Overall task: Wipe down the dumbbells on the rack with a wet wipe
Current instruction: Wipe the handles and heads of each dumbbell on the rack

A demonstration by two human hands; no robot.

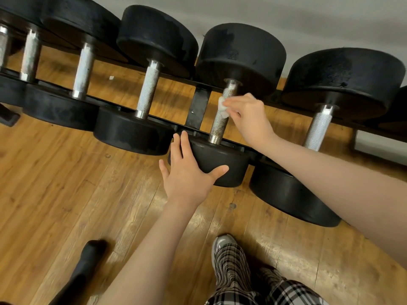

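Several black round-headed dumbbells with knurled steel handles lie in a row on a low black rack (196, 106). My right hand (248, 117) pinches a small white wet wipe (222, 106) against the rust-speckled handle (218, 126) of the middle dumbbell. My left hand (187, 170) rests with straight, spread fingers on that dumbbell's near head (222, 164), thumb across its front face. The neighbouring dumbbell handle (147, 89) to the left and another dumbbell handle (318, 128) to the right are untouched by my hands.
The rack stands on a glossy wooden floor (66, 183) against a grey wall (286, 18). My shoe and plaid trouser leg (233, 267) are below the rack's front. A dark blurred object (86, 265) sits at the lower left.
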